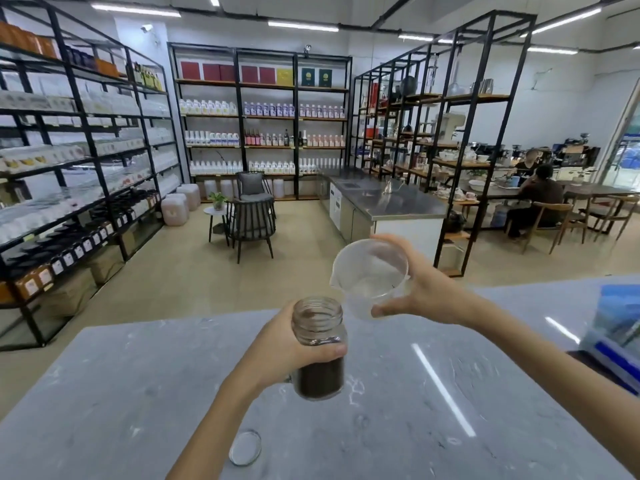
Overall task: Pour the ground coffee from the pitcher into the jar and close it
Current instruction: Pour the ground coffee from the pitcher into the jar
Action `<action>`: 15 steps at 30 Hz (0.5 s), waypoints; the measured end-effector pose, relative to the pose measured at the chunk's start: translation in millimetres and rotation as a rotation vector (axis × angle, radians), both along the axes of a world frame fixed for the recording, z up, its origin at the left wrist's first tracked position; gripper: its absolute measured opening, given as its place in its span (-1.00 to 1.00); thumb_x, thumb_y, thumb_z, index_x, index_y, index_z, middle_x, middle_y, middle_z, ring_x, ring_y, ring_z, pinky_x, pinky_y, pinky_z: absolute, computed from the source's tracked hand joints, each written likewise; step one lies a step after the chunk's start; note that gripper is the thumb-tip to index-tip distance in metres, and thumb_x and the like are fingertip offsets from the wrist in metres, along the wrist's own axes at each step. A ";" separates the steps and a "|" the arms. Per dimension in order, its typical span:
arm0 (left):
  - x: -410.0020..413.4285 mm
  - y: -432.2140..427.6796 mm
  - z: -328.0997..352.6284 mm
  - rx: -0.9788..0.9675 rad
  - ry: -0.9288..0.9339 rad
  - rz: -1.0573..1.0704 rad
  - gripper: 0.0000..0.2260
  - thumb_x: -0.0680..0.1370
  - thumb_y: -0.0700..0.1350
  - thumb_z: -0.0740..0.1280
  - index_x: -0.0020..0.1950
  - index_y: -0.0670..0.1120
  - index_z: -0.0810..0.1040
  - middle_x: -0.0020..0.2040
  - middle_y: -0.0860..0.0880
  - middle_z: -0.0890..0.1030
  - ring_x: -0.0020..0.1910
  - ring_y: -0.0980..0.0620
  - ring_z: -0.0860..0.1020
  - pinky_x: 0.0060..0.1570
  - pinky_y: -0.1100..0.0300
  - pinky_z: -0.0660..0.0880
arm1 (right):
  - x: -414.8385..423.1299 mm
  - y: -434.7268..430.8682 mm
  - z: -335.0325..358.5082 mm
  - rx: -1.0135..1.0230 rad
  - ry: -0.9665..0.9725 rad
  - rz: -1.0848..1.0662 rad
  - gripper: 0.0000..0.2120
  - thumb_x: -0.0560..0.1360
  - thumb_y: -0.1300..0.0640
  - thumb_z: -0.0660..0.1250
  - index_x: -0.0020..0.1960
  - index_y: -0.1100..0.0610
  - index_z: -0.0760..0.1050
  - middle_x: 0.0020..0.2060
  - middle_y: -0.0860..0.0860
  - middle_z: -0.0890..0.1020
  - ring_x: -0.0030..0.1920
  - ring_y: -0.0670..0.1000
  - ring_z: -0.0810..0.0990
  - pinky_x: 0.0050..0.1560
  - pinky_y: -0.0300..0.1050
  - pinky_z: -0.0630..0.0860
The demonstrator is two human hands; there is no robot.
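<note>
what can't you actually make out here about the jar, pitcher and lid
Head view, the only one:
- Jar: the left hand wraps its middle, hiding the coffee's top level; whether its base touches the counter is unclear.
- Pitcher: blurred and translucent, held tilted by the right hand; any grounds left inside cannot be told.
- Lid: lies flat on the counter, too blurred to show which face is up.

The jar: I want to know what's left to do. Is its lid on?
No, the jar is open; the lid lies on the counter.
</note>
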State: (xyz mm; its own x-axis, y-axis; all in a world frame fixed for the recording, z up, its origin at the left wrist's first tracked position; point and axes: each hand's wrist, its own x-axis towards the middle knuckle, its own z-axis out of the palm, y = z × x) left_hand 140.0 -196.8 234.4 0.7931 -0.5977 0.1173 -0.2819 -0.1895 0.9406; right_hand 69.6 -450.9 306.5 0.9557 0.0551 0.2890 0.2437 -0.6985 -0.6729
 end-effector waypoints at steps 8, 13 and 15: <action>-70.6 77.0 -183.7 0.132 0.107 0.334 -0.36 0.11 0.16 0.64 0.13 0.24 0.51 0.04 0.33 0.66 0.03 0.29 0.63 0.05 0.18 0.55 | -51.8 42.8 -218.7 0.564 0.293 -0.051 -0.13 0.19 0.16 0.62 0.37 -0.09 0.25 0.35 -0.02 0.44 0.46 -0.13 0.34 0.36 -0.18 0.38; -123.5 101.6 -267.3 0.219 0.203 0.360 -0.29 0.12 0.13 0.69 0.18 0.31 0.47 0.08 0.26 0.67 0.08 0.25 0.63 0.16 0.01 0.56 | -107.2 78.2 -327.9 0.679 0.435 -0.162 -0.14 0.25 0.38 0.60 0.36 -0.09 0.29 0.40 -0.04 0.42 0.48 -0.09 0.31 0.23 -0.34 0.40; -137.6 107.4 -283.7 0.223 0.214 0.366 -0.28 0.14 0.13 0.70 0.20 0.31 0.46 0.12 0.25 0.66 0.14 0.23 0.61 0.20 -0.02 0.53 | -127.3 86.1 -350.3 0.671 0.450 -0.193 -0.13 0.25 0.44 0.57 0.39 -0.05 0.27 0.42 -0.01 0.39 0.48 -0.10 0.30 0.20 -0.40 0.41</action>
